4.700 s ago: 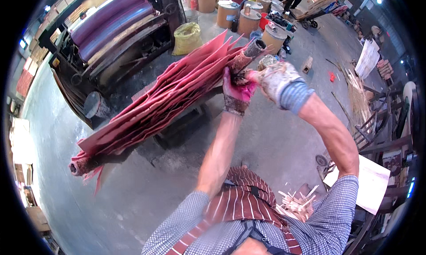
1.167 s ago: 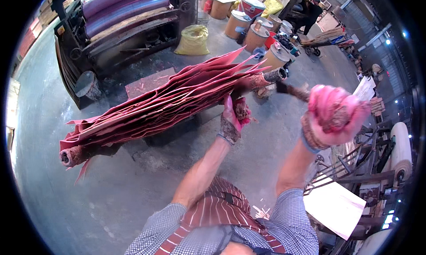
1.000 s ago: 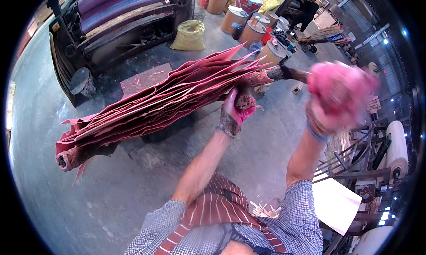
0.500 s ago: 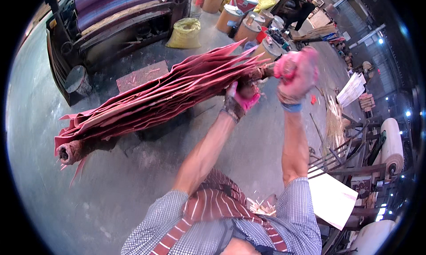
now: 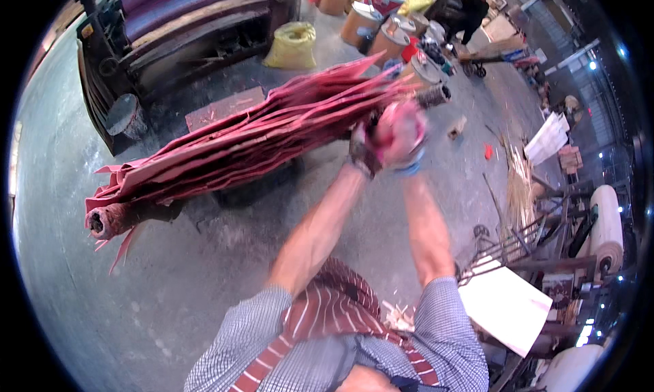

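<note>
A long roller [image 5: 117, 219] lies slanting across the view, with many stiff red sheets [image 5: 238, 141] fanned out along it. Its dark bare end [image 5: 436, 95] sticks out at the far right. Below that end, my two pink-stained hands meet close against the sheets. My left hand [image 5: 364, 152], in a dark stained covering, is curled at the underside; what it grips is hidden. Overlapping it, my right hand [image 5: 403, 134], with a blue band at the wrist, is smeared by motion, so its fingers do not show clearly.
A dark machine with purple rolls [image 5: 184, 13] stands at the far left, beside a yellow sack [image 5: 291, 46]. Drums [image 5: 388, 39] crowd the back, near a person in dark clothes [image 5: 463, 11]. A brown scrap [image 5: 457, 127] shows right of my hands. Metal racks [image 5: 504, 245] line the right.
My right hand has come left and down from beyond the roller's end to meet my left hand. The dark roller end, hidden before, now shows, as does a brown scrap to the right.
</note>
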The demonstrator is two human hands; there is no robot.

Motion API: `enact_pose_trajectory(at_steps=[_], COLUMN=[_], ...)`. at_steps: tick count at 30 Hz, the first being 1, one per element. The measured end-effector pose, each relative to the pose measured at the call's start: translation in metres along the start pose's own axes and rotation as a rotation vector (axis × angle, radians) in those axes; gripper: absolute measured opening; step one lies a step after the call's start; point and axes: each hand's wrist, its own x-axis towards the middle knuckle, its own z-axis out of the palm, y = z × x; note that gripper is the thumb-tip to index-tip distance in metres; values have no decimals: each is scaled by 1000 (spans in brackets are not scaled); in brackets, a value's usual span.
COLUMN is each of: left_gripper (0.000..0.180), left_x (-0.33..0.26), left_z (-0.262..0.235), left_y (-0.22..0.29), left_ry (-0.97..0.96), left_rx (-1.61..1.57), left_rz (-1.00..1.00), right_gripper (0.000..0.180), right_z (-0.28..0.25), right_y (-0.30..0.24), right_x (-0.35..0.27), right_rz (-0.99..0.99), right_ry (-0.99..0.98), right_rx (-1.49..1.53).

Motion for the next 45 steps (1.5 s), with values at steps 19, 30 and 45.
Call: enact_pose_trajectory(at_steps=[19,30,45], left_gripper=[54,54,57], left_x=[-15,-13,-10], left_z=[12,19,21], left_y=[3,2,-3], left_ry=[234,304,100], left_rx=[57,-244,-355], left_rz=[-210,-255,-193], right_gripper=[12,46,61], right_z=[-41,-44,26], right_y=[0,-8,-1], right_x=[-8,148,87], right_rz=[99,472,1126], right_ry=[147,179,201], right_rx=[706,332,289])
